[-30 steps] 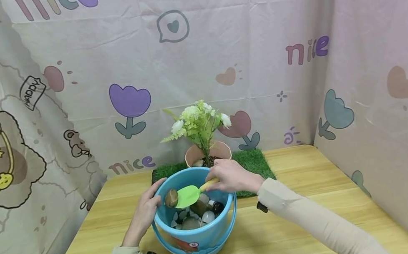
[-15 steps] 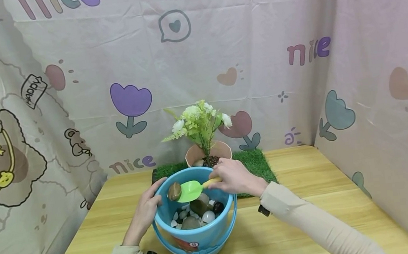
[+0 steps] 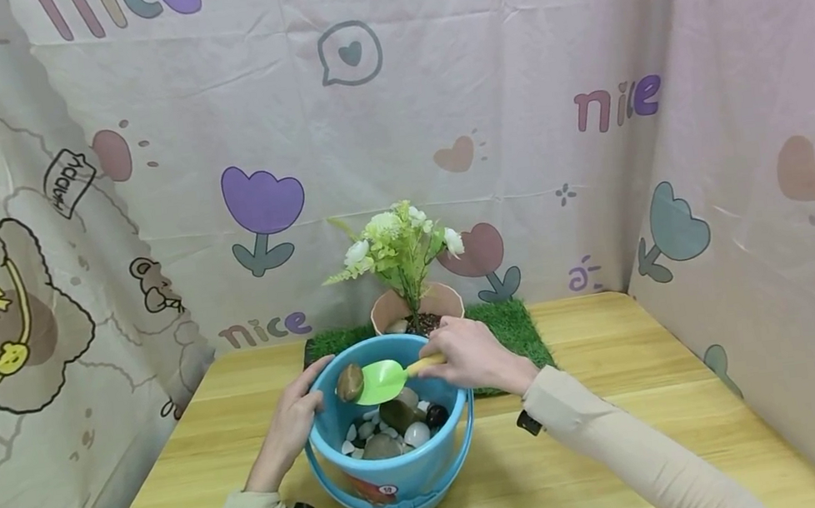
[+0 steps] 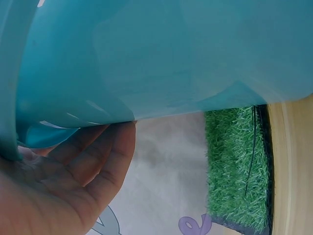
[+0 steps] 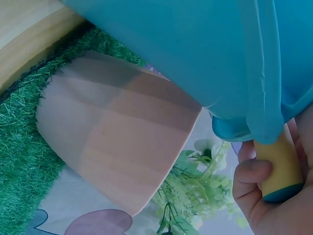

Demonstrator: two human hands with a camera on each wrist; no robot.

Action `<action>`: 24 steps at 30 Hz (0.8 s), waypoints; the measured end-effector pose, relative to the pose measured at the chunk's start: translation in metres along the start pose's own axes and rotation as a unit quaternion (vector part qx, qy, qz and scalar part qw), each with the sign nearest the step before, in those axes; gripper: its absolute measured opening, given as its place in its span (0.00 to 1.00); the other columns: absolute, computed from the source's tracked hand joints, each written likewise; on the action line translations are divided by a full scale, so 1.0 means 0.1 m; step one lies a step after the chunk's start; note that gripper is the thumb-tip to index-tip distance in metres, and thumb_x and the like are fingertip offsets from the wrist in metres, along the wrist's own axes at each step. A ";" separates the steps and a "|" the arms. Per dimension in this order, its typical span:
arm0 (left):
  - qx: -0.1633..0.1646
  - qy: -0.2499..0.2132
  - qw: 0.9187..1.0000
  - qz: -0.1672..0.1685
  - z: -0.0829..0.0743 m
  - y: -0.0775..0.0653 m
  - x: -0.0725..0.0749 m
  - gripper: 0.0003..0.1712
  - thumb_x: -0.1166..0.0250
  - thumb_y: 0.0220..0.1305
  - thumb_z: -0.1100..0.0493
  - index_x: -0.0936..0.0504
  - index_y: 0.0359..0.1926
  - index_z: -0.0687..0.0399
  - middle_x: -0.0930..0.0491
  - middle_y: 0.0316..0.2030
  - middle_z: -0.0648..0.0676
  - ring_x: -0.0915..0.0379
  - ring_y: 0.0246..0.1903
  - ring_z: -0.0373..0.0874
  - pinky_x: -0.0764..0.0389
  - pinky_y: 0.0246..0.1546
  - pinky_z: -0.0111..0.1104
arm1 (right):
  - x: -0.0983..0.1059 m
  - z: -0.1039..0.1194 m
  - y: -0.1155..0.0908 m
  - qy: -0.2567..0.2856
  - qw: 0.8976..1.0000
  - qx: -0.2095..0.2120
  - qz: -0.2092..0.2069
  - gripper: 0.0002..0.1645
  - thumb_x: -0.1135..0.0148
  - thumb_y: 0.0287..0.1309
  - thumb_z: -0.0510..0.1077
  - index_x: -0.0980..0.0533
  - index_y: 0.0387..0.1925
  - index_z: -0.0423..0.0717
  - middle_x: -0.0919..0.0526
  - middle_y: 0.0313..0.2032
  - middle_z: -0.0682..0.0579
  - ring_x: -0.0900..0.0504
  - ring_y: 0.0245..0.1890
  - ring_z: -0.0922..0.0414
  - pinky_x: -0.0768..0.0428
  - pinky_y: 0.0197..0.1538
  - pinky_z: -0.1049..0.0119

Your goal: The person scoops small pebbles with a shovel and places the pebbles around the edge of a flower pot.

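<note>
A light-blue bucket (image 3: 432, 469) stands on the table, with several stones (image 3: 382, 446) in it, large and small, white, grey, brown and black. My left hand (image 3: 291, 414) holds its left rim; the left wrist view shows the fingers (image 4: 115, 152) against the outside wall. By its yellow handle (image 5: 279, 171), my right hand (image 3: 478, 355) grips a small toy shovel with a green blade (image 3: 382, 381), held over the bucket's mouth. A brown stone (image 3: 350, 384) sits at the blade's tip, near the left inner wall.
Behind the bucket, a pink flowerpot (image 3: 448, 300) with white flowers (image 3: 383, 225) stands on a green turf mat (image 3: 518, 329). The wooden table (image 3: 620, 397) extends to both sides. A printed cloth (image 3: 526, 106) hangs at the back and sides.
The shovel and brown stone have shifted slightly right and up, mostly in the first half second. My left hand stays on the rim, and the bucket has not moved.
</note>
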State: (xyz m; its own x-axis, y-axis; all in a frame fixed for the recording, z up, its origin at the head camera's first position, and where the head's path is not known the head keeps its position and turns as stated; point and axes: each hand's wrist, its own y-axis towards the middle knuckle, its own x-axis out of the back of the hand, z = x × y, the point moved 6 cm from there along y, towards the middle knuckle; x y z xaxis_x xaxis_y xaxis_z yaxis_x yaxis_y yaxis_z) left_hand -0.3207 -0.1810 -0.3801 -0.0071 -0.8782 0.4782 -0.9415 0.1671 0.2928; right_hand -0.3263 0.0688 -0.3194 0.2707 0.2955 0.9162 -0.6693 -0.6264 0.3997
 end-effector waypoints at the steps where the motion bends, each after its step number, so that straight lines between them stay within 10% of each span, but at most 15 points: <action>1: 0.000 -0.001 1.000 0.000 0.00 0.00 0.00 0.35 0.55 0.59 0.70 0.33 0.70 0.55 0.28 0.60 0.63 0.32 0.48 0.57 0.31 0.41 0.42 | 0.01 0.00 -0.01 0.002 1.000 0.000 -0.003 0.11 0.31 0.54 0.58 0.12 0.35 0.60 0.18 0.26 0.64 0.33 0.28 0.63 0.34 0.28 0.72; 24: 0.007 -0.007 1.000 0.002 -0.01 0.00 0.00 0.35 0.55 0.59 0.70 0.33 0.70 0.55 0.28 0.62 0.65 0.29 0.50 0.58 0.28 0.41 0.40 | 0.21 -0.09 -0.13 0.020 1.000 0.007 -0.014 0.12 0.32 0.55 0.58 0.13 0.36 0.59 0.19 0.26 0.65 0.32 0.19 0.69 0.35 0.23 0.73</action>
State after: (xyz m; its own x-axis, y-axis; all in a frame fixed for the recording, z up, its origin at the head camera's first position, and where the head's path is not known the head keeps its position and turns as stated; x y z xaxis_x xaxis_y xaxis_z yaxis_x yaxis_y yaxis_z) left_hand -0.3201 -0.1801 -0.3791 -0.0154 -0.8835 0.4682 -0.9463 0.1641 0.2785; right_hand -0.3183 0.0895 -0.3056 0.2614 0.3418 0.9027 -0.6523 -0.6268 0.4262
